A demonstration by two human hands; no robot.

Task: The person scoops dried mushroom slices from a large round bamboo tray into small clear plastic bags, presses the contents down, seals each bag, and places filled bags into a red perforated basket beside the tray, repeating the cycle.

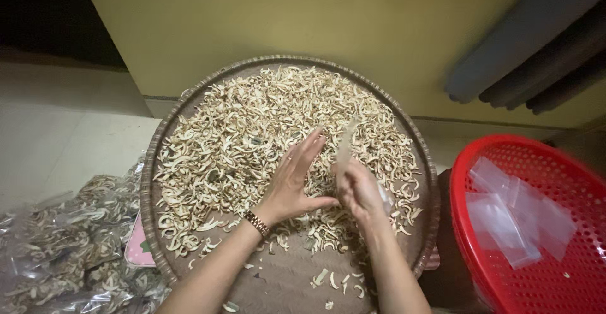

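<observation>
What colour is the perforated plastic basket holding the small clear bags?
The basket is bright red, seen clearly at the right of the head view.

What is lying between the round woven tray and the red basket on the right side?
Nothing lies there: in the head view the woven tray rim and the red basket almost meet, with only a dark, shadowed gap between them.

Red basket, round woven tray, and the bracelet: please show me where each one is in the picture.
Red basket (pixel 467 225): head view, on its left rim.
Round woven tray (pixel 148 181): head view, on its left rim.
Bracelet (pixel 256 223): head view, on the band at the left wrist.
</observation>
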